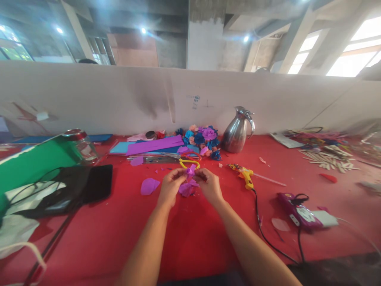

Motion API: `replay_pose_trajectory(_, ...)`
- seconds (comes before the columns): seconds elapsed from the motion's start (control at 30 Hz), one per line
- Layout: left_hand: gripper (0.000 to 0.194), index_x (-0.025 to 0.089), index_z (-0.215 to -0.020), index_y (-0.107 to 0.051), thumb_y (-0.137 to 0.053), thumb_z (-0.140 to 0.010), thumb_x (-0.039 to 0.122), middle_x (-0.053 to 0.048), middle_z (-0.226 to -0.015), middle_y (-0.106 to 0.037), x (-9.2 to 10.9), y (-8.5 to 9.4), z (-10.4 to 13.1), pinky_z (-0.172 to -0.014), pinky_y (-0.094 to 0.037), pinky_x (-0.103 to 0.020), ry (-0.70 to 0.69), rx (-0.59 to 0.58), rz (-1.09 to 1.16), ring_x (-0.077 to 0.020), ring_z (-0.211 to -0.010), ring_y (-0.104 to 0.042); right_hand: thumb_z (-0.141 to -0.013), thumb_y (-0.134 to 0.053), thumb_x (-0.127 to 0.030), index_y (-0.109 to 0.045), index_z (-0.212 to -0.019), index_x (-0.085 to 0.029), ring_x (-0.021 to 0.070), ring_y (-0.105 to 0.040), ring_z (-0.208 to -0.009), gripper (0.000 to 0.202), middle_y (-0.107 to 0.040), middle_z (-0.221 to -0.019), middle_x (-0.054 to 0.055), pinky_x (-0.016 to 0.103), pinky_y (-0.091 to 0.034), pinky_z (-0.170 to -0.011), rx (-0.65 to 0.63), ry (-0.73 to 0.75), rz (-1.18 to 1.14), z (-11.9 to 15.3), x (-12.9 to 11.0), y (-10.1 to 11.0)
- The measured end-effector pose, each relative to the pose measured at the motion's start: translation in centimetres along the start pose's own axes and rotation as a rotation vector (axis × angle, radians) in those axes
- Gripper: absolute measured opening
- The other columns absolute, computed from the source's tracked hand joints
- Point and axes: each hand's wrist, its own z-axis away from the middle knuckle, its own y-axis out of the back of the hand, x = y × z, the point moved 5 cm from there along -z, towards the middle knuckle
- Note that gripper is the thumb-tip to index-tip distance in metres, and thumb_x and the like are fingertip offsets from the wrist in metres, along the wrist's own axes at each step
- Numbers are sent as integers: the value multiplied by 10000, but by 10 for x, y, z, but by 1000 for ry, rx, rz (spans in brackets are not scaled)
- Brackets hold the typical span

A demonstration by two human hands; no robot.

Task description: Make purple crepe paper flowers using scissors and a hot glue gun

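Both hands meet near the middle of the red table, pinching one small purple paper piece (191, 171) between them. My left hand (172, 184) has its fingertips closed on the piece's left side. On its right side, the fingers of my right hand (209, 184) are closed too. Purple petals (186, 189) lie just below the fingers, and another purple petal (149, 186) rests left of my left hand. Right behind the hands are yellow-handled scissors (189, 162). A pile of blue, pink and purple paper flowers (204, 139) sits farther back.
On the red table (190, 242), a yellow glue gun (245, 176) with its cord lies at right, near a purple power strip (299, 210). A steel jug (235, 131) stands behind. Purple paper sheets (154, 145), a glass jar (81, 147) and a black tablet (97, 183) are leftward.
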Motion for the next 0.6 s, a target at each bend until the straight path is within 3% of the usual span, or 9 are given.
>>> replay_pose_trajectory(0.3,240,158,-681,-717,-773,-587,372,-14,-652,-673,1,1,0,-594,-397,-215,-18,47,-31,-100,-577,-531,-720,-596,-253,-613,-745,-203,149,-558,-629,59,-635,-688,-7,251,-419,-613,-53,-26,-69,2,6,-7)
replay_pose_trajectory(0.6,315,134,-684,-690,-852,-486,317,10,-627,-638,0,-7,5,-503,-379,-170,102,-2,257,-46,-499,-478,-639,-660,-262,-590,-705,-194,123,-509,-577,118,-586,-641,-25,244,-399,-577,-72,-137,-296,0,9,-10)
